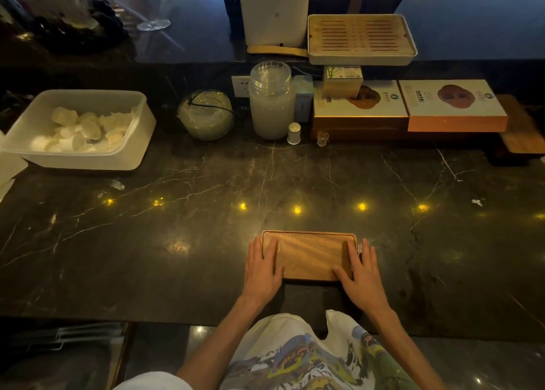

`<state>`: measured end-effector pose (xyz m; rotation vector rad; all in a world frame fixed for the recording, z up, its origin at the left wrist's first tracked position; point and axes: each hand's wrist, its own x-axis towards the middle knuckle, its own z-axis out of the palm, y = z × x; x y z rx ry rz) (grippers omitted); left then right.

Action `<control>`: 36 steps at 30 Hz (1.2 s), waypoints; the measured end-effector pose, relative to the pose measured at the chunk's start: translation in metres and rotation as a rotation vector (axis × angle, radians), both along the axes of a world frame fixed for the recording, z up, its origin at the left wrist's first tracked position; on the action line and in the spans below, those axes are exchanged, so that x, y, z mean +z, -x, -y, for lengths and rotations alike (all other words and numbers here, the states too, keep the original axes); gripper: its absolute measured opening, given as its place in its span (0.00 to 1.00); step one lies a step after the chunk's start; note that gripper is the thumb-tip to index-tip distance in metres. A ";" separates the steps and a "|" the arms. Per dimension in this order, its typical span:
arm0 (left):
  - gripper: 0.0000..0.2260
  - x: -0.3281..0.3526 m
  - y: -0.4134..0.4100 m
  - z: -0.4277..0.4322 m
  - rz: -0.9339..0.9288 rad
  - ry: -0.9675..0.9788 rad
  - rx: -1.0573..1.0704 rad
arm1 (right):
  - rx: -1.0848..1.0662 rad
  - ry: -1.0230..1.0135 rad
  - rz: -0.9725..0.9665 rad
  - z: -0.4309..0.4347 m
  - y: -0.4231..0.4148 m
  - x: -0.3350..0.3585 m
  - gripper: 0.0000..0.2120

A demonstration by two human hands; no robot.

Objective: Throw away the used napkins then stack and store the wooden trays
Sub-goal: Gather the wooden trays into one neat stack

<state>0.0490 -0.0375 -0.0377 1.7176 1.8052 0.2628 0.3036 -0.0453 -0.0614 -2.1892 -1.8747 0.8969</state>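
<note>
- Tray [309, 255], wooden and oblong, lies flat on the dark marble counter [177, 242], close to the near edge and right in front of me, its long side running left to right.
- My left hand [262, 267] rests on the left end of the tray, fingers straight and spread, palm down, gripping nothing.
- My right hand [361, 271] rests the same way on the right end, fingers straight and relaxed, thumb lying on the wood.
- Whether more than one tray sits under my hands, I cannot tell.
- My printed shirt [295, 357] shows at the bottom, just below the counter edge.
- Farther back, well apart from the tray, stand a tall glass jar [272, 106] with milky contents, a small white shaker [294, 133] just beside it and a tiny clear glass [323, 139].
- Left of the jar sits a round glass bowl [206, 115] with a dark cord across it.
- Far left is a white plastic tub [126, 150] holding pale crumpled pieces.
- Right of the jar, two flat printed boxes [454, 103] lie side by side on a wooden stand.
- On the raised ledge behind them sits a slatted tray [361, 40], next to a tall white cylinder [274, 9].
</note>
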 end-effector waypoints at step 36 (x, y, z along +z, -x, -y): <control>0.25 0.030 0.023 -0.030 0.029 -0.020 -0.250 | 0.007 -0.047 -0.085 -0.014 -0.022 0.043 0.30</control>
